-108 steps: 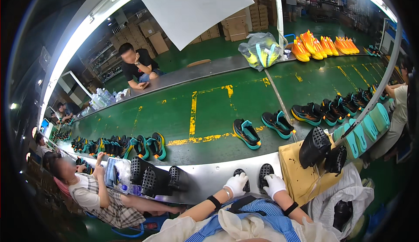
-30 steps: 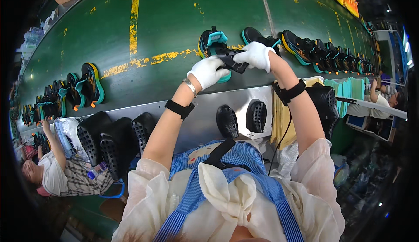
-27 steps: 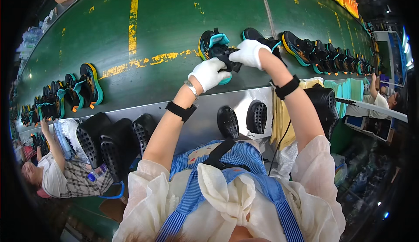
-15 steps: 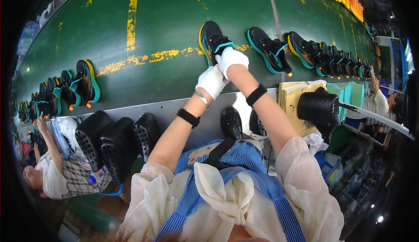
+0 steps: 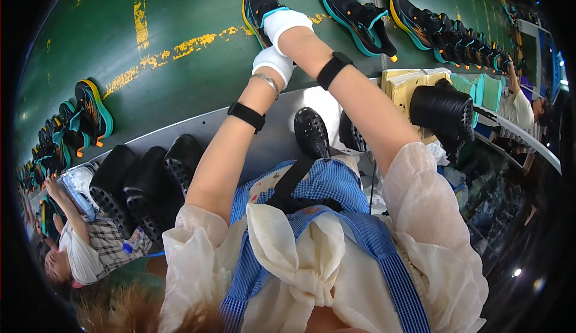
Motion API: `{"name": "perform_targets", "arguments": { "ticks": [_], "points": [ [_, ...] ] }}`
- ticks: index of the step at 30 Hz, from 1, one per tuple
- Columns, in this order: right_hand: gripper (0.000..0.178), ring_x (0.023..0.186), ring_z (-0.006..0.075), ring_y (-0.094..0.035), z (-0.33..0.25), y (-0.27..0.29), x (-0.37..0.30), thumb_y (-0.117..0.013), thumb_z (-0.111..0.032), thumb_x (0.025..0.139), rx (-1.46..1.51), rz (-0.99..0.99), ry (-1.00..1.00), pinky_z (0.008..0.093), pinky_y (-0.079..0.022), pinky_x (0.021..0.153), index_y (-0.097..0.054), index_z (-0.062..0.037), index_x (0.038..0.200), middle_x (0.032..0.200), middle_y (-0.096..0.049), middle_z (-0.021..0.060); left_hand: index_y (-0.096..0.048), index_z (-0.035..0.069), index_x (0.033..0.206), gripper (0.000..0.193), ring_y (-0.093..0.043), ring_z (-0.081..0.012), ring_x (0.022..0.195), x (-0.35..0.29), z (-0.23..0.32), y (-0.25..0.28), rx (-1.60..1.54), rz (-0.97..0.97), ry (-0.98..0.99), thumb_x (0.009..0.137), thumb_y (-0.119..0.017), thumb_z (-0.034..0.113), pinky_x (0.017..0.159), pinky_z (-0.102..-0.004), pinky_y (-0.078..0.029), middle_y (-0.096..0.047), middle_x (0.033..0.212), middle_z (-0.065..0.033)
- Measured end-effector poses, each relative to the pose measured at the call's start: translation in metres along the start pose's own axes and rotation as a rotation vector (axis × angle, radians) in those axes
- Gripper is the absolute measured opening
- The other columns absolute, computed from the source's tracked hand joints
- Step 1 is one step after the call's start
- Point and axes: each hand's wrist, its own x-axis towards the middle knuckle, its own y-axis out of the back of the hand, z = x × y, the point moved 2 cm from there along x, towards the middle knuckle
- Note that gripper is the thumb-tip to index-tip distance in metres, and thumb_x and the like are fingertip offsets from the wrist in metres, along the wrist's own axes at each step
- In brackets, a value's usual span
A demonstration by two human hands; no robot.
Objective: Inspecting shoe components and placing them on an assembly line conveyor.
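The black sneaker (image 5: 259, 4) with teal and yellow trim lies on the green conveyor belt (image 5: 180, 9), and I have both gloved hands on it. My right hand (image 5: 287, 22) closes over its collar; my left hand (image 5: 273, 63) presses its near side, though I cannot tell its grip. I judge it light and soft-topped with a stiff sole, best held at heel and midsole. More sneakers (image 5: 358, 15) lie right of it.

2 gloved hands (image 5: 282, 39), 3 black shoe soles (image 5: 141, 180), 2 wristbands (image 5: 246, 116)
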Motion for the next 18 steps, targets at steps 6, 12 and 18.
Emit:
{"name": "perform_targets", "arguments": {
  "ticks": [6, 12, 18],
  "points": [
    [0.028, 0.093, 0.0356, -0.064, 0.022, 0.003, -0.024, -0.054, -0.025, 0.086, 0.101, -0.001, -0.031, 0.0416, -0.052, 0.081, -0.067, -0.0056, 0.102, 0.102, -0.066, 0.0183, -0.067, 0.010, 0.102, 0.028, -0.064, -0.0327, 0.095, -0.013, 0.023, 0.029, 0.038, -0.032, -0.029, 0.085, -0.059, 0.031, 0.080, -0.0402, -0.052, -0.067, 0.104, -0.0147],
    [0.028, 0.085, 0.0374, -0.061, 0.095, -0.019, -0.162, -0.047, -0.032, 0.091, 0.215, 0.283, 0.178, 0.0455, -0.048, 0.077, -0.062, -0.0090, 0.096, 0.090, -0.063, 0.0192, -0.067, 0.008, 0.100, 0.039, -0.061, -0.0341, 0.095, -0.043, -0.008, 0.056, 0.184, -0.036, -0.039, 0.082, -0.062, 0.042, 0.081, -0.0426, -0.049, -0.064, 0.101, -0.0143],
    [0.041, 0.102, 0.0317, -0.058, 0.165, -0.112, -0.295, -0.066, -0.031, 0.077, 0.283, 0.130, -0.180, 0.0396, -0.047, 0.089, -0.060, -0.0116, 0.113, 0.111, -0.061, 0.0119, -0.061, 0.011, 0.114, 0.038, -0.057, -0.0335, 0.101, -0.072, -0.011, 0.045, 0.184, 0.216, -0.094, 0.078, -0.067, 0.022, 0.086, -0.0409, -0.048, -0.058, 0.116, -0.0113]
  ]
}}
